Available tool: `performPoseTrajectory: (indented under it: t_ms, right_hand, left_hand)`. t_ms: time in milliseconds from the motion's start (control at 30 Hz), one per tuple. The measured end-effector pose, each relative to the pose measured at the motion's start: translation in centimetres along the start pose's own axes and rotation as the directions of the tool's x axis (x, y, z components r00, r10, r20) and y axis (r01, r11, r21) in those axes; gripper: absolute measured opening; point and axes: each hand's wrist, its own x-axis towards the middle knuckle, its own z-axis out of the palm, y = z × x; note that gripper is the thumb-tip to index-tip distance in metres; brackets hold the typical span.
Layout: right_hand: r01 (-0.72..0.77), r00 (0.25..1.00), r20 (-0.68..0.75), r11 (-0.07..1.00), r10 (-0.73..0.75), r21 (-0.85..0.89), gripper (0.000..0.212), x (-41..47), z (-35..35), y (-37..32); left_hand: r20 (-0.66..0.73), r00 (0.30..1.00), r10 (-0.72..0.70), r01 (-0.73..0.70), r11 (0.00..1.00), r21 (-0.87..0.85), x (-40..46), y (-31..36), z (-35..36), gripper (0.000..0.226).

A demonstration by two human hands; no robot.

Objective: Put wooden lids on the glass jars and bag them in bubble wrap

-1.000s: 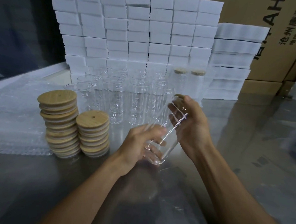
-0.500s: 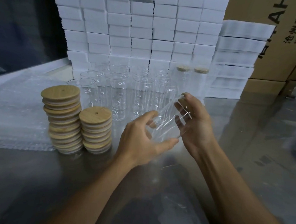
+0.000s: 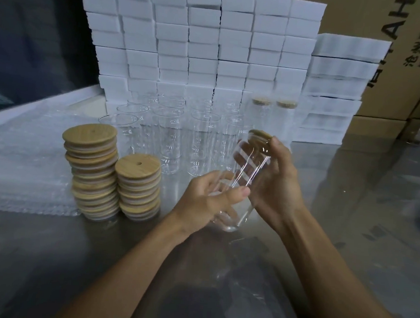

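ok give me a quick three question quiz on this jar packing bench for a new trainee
1. True or false: the glass jar held over the table already has a wooden lid on its mouth.
2. Multiple choice: where do the two stacks of spare lids stand? A) to the person's left of the held jar B) on top of the white boxes C) beside the cardboard cartons
3. Fill in: the left hand holds the jar near its ____, while the right hand holds it near the lid.

Key: 1 true; 2 A; 3 base
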Motion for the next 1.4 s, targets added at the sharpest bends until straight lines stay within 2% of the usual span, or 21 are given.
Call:
performPoseTrajectory:
  t_ms: [67, 133, 200, 300, 467, 667, 767, 867, 967, 1067, 1200, 1300, 1400]
  right_hand:
    - [0.009, 0.999, -0.028, 0.986, -0.014, -0.169, 0.047, -0.1, 0.5, 0.6]
    - [0.053, 0.998, -0.022, 0.933, -0.065, -0.356, 0.064, -0.3, 0.9, 1.1]
    - [0.135, 0.991, 0.051, 0.843, -0.128, -0.521, 0.067, -0.5, 0.9, 1.6]
    - [0.16, 0.987, 0.082, 0.749, -0.141, -0.643, 0.085, -0.5, 0.7, 2.0]
    - [0.116, 0.986, 0.004, 0.677, -0.164, -0.727, 0.096, -0.3, 0.1, 3.1]
    - [0.124, 0.988, 0.042, 0.599, -0.149, -0.791, 0.109, 0.0, -0.7, 4.2]
    - [0.111, 0.99, 0.029, 0.628, -0.14, -0.771, 0.106, 0.3, -1.2, 4.5]
    - [0.087, 0.993, 0.013, 0.647, -0.118, -0.757, 0.102, 0.5, -1.8, 4.7]
    - [0.066, 0.994, -0.009, 0.648, -0.111, -0.759, 0.097, 0.7, -2.5, 4.8]
    - [0.067, 0.993, -0.008, 0.622, -0.118, -0.78, 0.094, 0.9, -3.0, 4.9]
    - [0.062, 0.994, -0.009, 0.61, -0.113, -0.79, 0.091, 0.9, -3.2, 4.9]
    - [0.059, 0.995, -0.003, 0.592, -0.102, -0.804, 0.093, 0.9, -3.3, 4.9]
    - [0.06, 0.996, 0.011, 0.572, -0.089, -0.818, 0.102, 0.8, -3.3, 4.7]
  left_hand:
    - [-0.118, 0.984, 0.135, -0.123, 0.987, 0.101, 0.1, -0.4, 0.3, 0.046]
    - [-0.204, 0.949, 0.242, -0.188, 0.949, 0.255, 0.2, -0.8, 0.5, 0.058]
    - [-0.261, 0.922, 0.285, -0.176, 0.911, 0.374, 0.3, -0.9, 0.4, 0.078]
    - [-0.314, 0.898, 0.307, -0.141, 0.879, 0.456, 0.3, -0.9, 0.0, 0.087]
    - [-0.351, 0.906, 0.237, -0.036, 0.868, 0.494, 0.9, -1.8, -0.5, 0.081]
    - [-0.408, 0.901, 0.149, 0.085, 0.861, 0.502, 1.1, -2.7, -1.1, 0.08]
    - [-0.4, 0.907, 0.129, 0.116, 0.838, 0.533, 1.0, -1.9, -0.6, 0.092]
    - [-0.403, 0.895, 0.189, 0.121, 0.767, 0.63, 0.7, -0.4, 0.5, 0.106]
    - [-0.429, 0.853, 0.296, 0.083, 0.735, 0.673, -0.1, 2.2, 1.9, 0.094]
    - [-0.405, 0.821, 0.403, -0.013, 0.722, 0.692, -0.4, 5.8, 2.3, 0.077]
    - [-0.346, 0.821, 0.455, -0.11, 0.719, 0.686, 0.2, 11.7, 1.4, 0.036]
    - [-0.305, 0.849, 0.431, -0.075, 0.67, 0.738, 1.7, 14.7, -0.9, 0.004]
    - [-0.354, 0.858, 0.373, 0.023, 0.659, 0.752, 3.5, 16.6, -4.5, 0.011]
